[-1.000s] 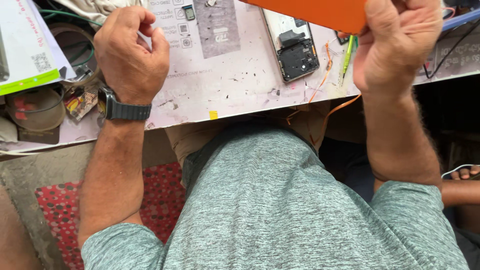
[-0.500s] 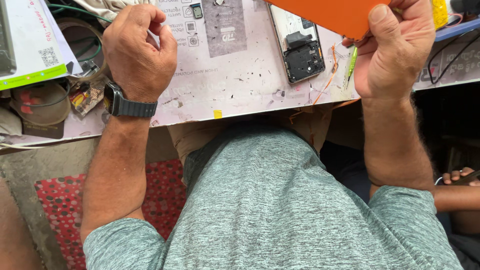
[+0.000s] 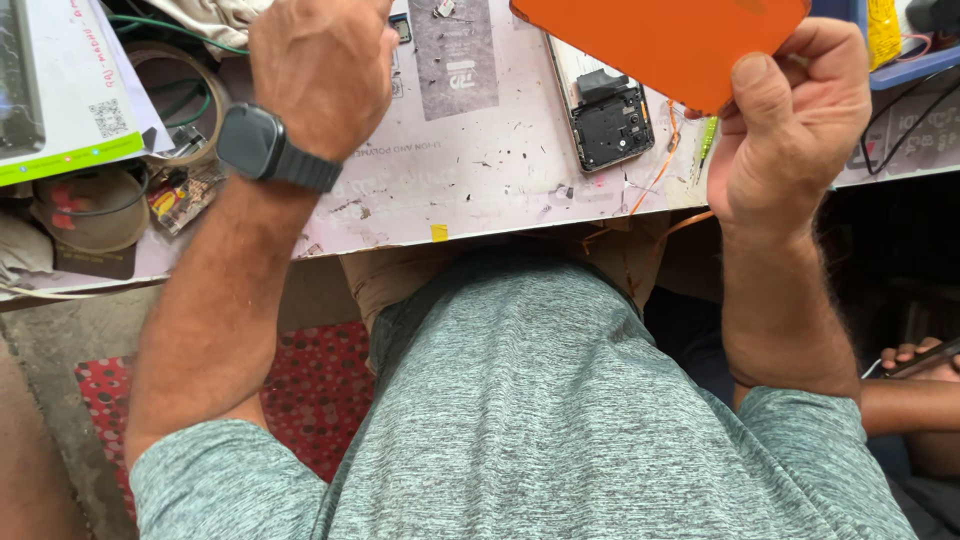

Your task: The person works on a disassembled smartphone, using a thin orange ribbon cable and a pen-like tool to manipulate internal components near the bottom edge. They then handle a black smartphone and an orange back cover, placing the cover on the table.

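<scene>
A: What's hidden?

B: Near first: the shirt [image 3: 560,400] covers the lap. The left hand [image 3: 320,75] is seen from behind, fingers curled under, so I cannot tell whether it grips anything. A watch [image 3: 262,145] sits on its wrist. The right hand [image 3: 790,120] pinches the orange panel [image 3: 660,40], thumb on its lower edge; the panel's top is cut off.

A: And past the hands?

B: An opened phone [image 3: 605,110] lies on the mat [image 3: 480,170] between them, its upper end under the panel. Another person's hand [image 3: 915,355] shows at the right edge.

A: Any change?

B: Both hands have shifted slightly toward the right; the grip on the panel stays.
</scene>
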